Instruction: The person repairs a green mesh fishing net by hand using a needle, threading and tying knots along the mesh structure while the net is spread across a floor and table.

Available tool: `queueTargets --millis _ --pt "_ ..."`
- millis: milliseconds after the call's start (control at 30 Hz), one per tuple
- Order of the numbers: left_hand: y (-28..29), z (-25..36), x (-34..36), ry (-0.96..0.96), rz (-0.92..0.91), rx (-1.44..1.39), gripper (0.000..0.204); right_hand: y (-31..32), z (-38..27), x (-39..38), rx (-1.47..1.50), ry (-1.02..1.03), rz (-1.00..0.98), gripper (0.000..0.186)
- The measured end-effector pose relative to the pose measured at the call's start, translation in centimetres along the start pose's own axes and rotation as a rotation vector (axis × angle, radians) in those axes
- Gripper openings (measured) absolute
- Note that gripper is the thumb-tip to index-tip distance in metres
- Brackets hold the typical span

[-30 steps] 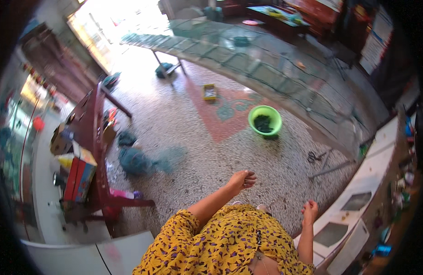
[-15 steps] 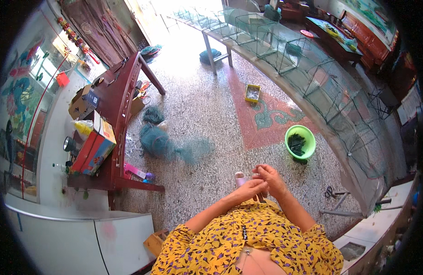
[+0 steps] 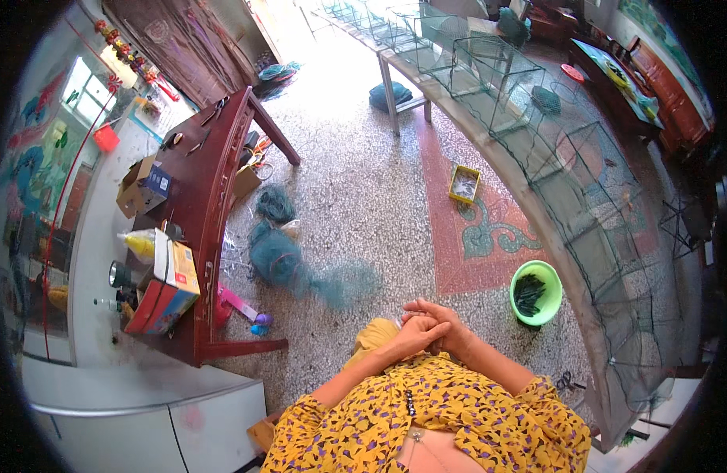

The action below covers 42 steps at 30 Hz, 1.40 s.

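Left hand (image 3: 417, 336): apart from the right hand (image 3: 453, 333) a second ago, now laid over it before the waist; whether anything is clamped between, one cannot tell.
Shirt (image 3: 348, 426): patterned yellow cloth, just below both hands.
Bowl (image 3: 553, 299): round, smooth, green, right on the speckled floor (image 3: 363, 213).
Netting (image 3: 275, 254): wispy blue-green heap, left.

At five o'clock, bare left hand (image 3: 415, 336) partly hides bare right hand (image 3: 456, 334). Dark pieces (image 3: 529, 294) in round light-green plastic basin (image 3: 551, 299) (four o'clock): too small to identify. Long green-mesh net (image 3: 549, 162): cut off at twelve.
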<state>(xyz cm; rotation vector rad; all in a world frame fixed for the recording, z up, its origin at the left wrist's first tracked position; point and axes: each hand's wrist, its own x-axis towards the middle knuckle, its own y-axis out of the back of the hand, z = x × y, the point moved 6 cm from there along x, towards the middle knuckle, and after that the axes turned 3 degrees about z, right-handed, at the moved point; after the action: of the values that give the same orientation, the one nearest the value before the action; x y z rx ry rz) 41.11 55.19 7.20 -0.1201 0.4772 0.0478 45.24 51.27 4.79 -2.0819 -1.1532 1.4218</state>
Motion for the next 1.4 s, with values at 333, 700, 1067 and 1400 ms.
queueTargets --millis 333,700,1067,1400 --pt "13.3 6.3 12.0 -0.039 0.08 -0.082 0.043 -2.1 -12.8 14.3 0.056 0.038 0.017 0.041" --pt "33.6 17.5 20.3 -0.062 0.184 -0.117 0.04 -11.8 -27.0 32.2 -0.075 -0.056 0.094 0.038" --pt "47.4 22.5 32.4 -0.122 0.148 -0.176 0.039 -14.1 -40.1 46.9 -0.166 0.014 0.143 0.034" --pt "63.9 34.8 45.8 -0.172 0.195 -0.207 0.028 -19.8 -64.3 61.3 -0.587 0.392 0.116 0.032"
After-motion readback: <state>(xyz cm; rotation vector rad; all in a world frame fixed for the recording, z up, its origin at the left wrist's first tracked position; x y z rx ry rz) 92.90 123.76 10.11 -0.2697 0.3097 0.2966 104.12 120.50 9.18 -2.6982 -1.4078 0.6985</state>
